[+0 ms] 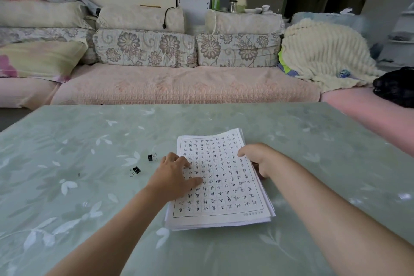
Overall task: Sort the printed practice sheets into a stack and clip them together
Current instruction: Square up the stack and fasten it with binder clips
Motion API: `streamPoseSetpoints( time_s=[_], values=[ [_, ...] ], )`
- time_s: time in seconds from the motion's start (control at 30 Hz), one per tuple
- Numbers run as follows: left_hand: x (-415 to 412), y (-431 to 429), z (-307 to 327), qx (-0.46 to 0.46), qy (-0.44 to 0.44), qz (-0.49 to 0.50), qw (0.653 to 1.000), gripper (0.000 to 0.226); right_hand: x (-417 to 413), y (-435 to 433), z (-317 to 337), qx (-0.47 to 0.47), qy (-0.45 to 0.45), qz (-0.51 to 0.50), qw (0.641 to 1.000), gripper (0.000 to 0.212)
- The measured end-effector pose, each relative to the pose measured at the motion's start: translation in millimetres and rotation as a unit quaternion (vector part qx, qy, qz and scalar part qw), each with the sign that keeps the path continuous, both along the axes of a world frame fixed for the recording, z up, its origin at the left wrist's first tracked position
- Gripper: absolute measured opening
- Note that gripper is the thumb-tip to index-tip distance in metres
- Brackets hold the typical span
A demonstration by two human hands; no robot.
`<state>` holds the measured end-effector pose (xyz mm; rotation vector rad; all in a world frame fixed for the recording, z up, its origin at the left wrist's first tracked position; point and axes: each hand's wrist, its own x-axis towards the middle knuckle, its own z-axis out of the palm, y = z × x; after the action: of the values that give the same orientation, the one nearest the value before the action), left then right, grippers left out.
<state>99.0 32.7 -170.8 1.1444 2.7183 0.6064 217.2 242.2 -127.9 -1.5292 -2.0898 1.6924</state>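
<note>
A loose stack of printed practice sheets with gridded characters lies on the green floral table, its edges slightly fanned. My left hand rests on the stack's left edge, thumb flat on the top sheet. My right hand holds the stack's right edge, fingers curled round it and thumb on top. Two black binder clips lie left of the stack, one farther away, the other closer to me. Neither hand touches a clip.
A pink sofa with floral cushions runs along the table's far edge. A cream blanket and a black bundle sit at the right. Bare tabletop stretches to both sides of the stack.
</note>
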Motion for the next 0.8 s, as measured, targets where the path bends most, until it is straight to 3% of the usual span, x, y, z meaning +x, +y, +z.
streamPoseSetpoints(
  time_s=[0.07, 0.2, 0.23, 0.33, 0.47, 0.57, 0.63, 0.73, 0.8],
  values=[
    [1.2, 0.8, 0.4, 0.003, -0.009, 0.009, 1.0, 0.066, 0.4, -0.5, 3.9, -0.038, 0.005, -0.006, 0.999, 0.045],
    [2.5, 1.2, 1.0, 0.016, -0.026, 0.018, 0.999, 0.064, 8.5, -5.2, 10.3, -0.075, 0.024, -0.01, 0.997, 0.013],
    [2.9, 0.9, 0.8, 0.019, -0.026, 0.02, 0.999, 0.064, 9.5, -6.1, 8.4, -0.079, 0.021, 0.002, 0.997, 0.016],
    [3.0, 0.5, -0.2, 0.025, -0.026, 0.021, 0.999, 0.064, 6.3, 9.8, -14.9, -0.032, 0.001, 0.026, 0.999, 0.052],
    [0.6, 0.1, 1.1, 0.023, -0.032, 0.019, 0.999, 0.073, 13.8, -9.2, -0.5, 0.034, 0.014, 0.062, 0.997, 0.039],
    [-4.4, 1.5, 5.9, 0.096, -0.097, 0.065, 0.989, 0.084, 18.8, -10.9, 2.1, 0.042, 0.089, 0.066, 0.993, 0.04],
    [-9.4, 1.6, 13.6, 0.202, -0.181, 0.121, 0.955, 0.082, 20.9, -10.1, 3.5, 0.051, 0.148, 0.065, 0.986, 0.039],
    [-14.1, 0.0, 31.5, 0.329, -0.34, 0.16, 0.866, 0.071, 23.3, -13.4, 12.0, 0.08, 0.245, 0.07, 0.964, 0.038],
    [-15.7, -0.4, 47.2, 0.379, -0.374, 0.153, 0.833, 0.054, 23.2, -17.7, 20.1, 0.12, 0.29, 0.08, 0.946, 0.037]
  ],
)
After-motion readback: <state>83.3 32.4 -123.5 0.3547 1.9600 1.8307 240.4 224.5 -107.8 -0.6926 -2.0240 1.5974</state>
